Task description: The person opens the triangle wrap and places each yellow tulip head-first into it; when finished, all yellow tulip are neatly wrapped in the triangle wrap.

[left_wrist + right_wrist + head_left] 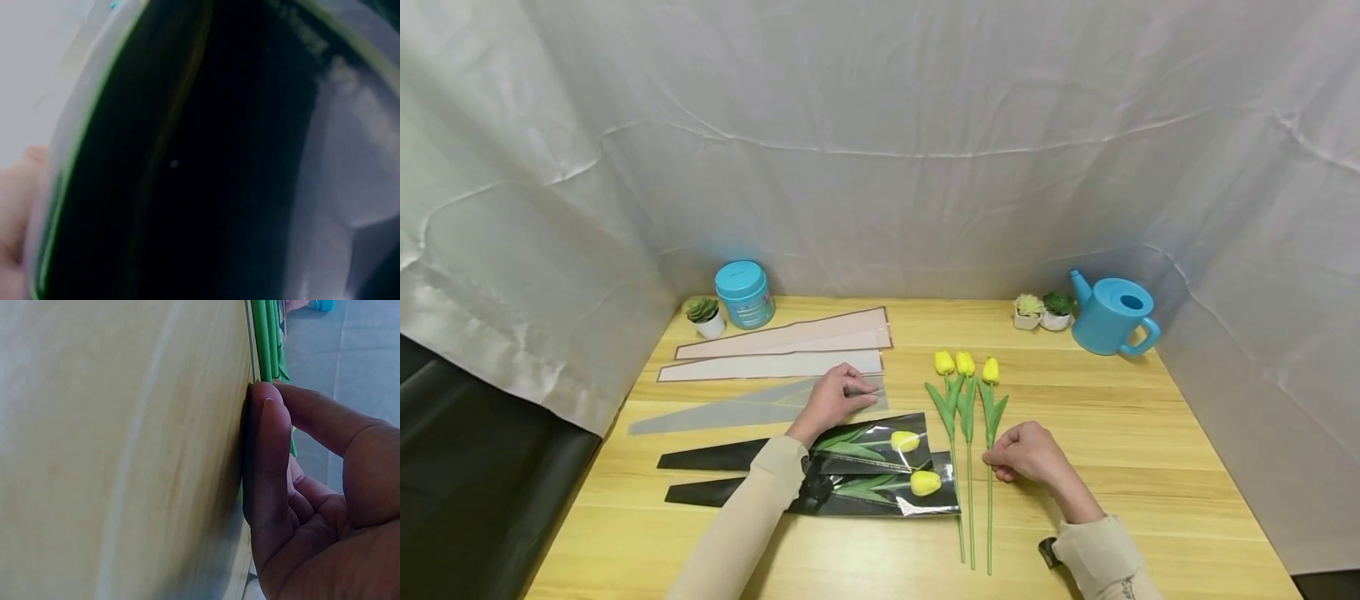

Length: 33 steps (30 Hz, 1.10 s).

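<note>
Here, I have the rightmost yellow tulip [991, 417] on the worktop [1120, 433], its stem pinched in the right hand [1028, 452].
From my end, I see that hand's thumb and forefinger closed on the stem below the leaves; two more loose tulips [967, 417] lie just beside it on the left, blooms pointing away. The left hand [835, 398] is over the wide end of a grey sleeve [715, 415], thumb and forefinger close together, but I can't tell whether it grips the film. Nearer me, two black sleeves [722, 456] each hold a tulip; beyond the grey one lie white [767, 367] and pink sleeves [775, 335]. At the back I make out a blue canister [745, 293], small potted plants [1028, 310] and a blue watering can [1108, 318].
</note>
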Each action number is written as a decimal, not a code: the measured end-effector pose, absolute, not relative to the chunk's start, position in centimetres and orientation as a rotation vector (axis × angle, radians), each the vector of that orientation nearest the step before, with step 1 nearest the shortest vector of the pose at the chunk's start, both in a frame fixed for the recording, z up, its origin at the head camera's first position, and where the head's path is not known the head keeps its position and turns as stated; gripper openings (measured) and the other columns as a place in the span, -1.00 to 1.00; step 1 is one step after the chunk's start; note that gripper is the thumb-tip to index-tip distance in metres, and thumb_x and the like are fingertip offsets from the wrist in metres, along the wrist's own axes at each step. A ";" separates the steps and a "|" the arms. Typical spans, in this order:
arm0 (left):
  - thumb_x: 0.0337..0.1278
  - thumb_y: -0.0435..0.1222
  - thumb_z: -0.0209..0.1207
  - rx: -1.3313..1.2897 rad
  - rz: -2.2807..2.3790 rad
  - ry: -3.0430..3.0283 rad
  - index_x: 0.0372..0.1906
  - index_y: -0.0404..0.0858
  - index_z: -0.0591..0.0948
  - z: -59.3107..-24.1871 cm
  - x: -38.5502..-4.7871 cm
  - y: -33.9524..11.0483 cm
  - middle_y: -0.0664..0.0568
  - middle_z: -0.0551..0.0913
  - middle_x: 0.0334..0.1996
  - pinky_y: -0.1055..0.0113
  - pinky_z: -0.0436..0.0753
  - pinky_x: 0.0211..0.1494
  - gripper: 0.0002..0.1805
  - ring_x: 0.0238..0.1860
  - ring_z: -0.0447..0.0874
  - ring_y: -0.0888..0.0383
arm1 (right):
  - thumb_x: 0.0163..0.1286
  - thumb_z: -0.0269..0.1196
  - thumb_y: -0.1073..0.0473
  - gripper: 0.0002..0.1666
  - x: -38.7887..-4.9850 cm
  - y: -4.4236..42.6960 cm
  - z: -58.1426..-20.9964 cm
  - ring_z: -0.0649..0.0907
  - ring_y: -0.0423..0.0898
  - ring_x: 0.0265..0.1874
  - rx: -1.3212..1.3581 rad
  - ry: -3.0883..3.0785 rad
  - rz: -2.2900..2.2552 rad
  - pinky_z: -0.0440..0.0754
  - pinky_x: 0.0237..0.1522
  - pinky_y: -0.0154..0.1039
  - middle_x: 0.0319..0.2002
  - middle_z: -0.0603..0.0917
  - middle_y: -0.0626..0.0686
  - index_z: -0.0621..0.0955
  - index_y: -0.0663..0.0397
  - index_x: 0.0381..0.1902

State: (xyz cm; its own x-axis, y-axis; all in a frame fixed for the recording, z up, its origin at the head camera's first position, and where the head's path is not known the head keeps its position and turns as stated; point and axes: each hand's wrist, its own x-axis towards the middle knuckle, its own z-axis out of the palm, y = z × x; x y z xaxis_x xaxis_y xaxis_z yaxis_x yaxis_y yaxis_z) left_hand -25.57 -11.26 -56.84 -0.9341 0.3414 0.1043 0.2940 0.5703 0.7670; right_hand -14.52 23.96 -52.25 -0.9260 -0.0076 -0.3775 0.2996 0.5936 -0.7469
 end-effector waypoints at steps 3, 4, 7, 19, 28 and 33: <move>0.20 -0.14 0.47 0.528 1.363 2.709 -0.20 0.02 0.87 -56.9 -25.7 -11.2 0.21 0.67 -0.20 0.29 0.58 -0.09 -0.90 -0.16 0.55 0.22 | 0.27 0.48 0.26 -0.85 -14.6 24.0 -52.3 0.69 -0.13 -0.65 0.241 2.481 -1.256 0.68 -0.50 -0.27 -0.62 0.72 0.05 0.75 0.21 -0.46; 0.21 -0.13 0.46 0.524 1.374 2.702 -0.22 0.03 0.88 -56.9 -25.7 -11.3 0.22 0.69 -0.21 0.30 0.59 -0.10 -0.91 -0.17 0.55 0.22 | 0.27 0.48 0.26 -0.85 -14.6 24.0 -52.3 0.69 -0.13 -0.65 0.241 2.481 -1.256 0.68 -0.50 -0.27 -0.62 0.72 0.05 0.75 0.21 -0.46; 0.21 -0.13 0.46 0.515 1.447 2.671 -0.26 0.06 0.88 -56.8 -25.7 -11.4 0.20 0.72 -0.26 0.30 0.59 -0.14 -0.95 -0.21 0.57 0.19 | 0.27 0.48 0.27 -0.85 -14.5 24.0 -52.2 0.69 -0.13 -0.65 0.237 2.480 -1.261 0.68 -0.51 -0.27 -0.62 0.72 0.05 0.74 0.21 -0.46; 0.21 -0.19 0.46 0.350 1.777 2.443 -0.15 -0.11 0.86 -56.8 -25.8 -12.1 0.04 0.83 -0.15 0.31 0.70 -0.05 -0.84 -0.15 0.75 0.19 | 0.28 0.48 0.26 -0.85 -14.4 23.9 -52.0 0.69 -0.13 -0.65 0.216 2.486 -1.266 0.67 -0.51 -0.27 -0.62 0.72 0.05 0.75 0.21 -0.46; 0.08 -0.22 0.54 0.418 1.605 2.472 -0.20 -0.07 0.86 -56.2 -25.8 -12.3 0.09 0.78 -0.28 0.32 0.64 -0.22 -0.83 -0.29 0.69 0.16 | 0.25 0.48 0.28 -0.86 -14.4 24.0 -52.2 0.70 -0.12 -0.64 0.227 2.472 -1.293 0.70 -0.50 -0.25 -0.61 0.72 0.06 0.74 0.22 -0.45; 0.12 -0.18 0.52 0.607 1.359 2.575 -0.13 -0.05 0.84 -55.4 -26.1 -12.2 0.11 0.71 -0.24 0.24 0.62 -0.15 -0.79 -0.28 0.59 0.16 | 0.25 0.48 0.28 -0.86 -14.4 24.0 -52.2 0.70 -0.12 -0.64 0.232 2.473 -1.293 0.70 -0.49 -0.24 -0.61 0.72 0.07 0.73 0.22 -0.45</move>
State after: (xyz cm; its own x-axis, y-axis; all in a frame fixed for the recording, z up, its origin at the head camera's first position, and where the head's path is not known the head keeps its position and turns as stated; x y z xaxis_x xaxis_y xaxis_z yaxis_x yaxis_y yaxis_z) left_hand -26.08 -12.18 -55.44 -0.9034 0.4269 0.0410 0.2747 0.5026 0.8197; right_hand -14.37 23.95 -52.16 -0.9291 -0.0127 -0.3697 0.2964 0.5724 -0.7645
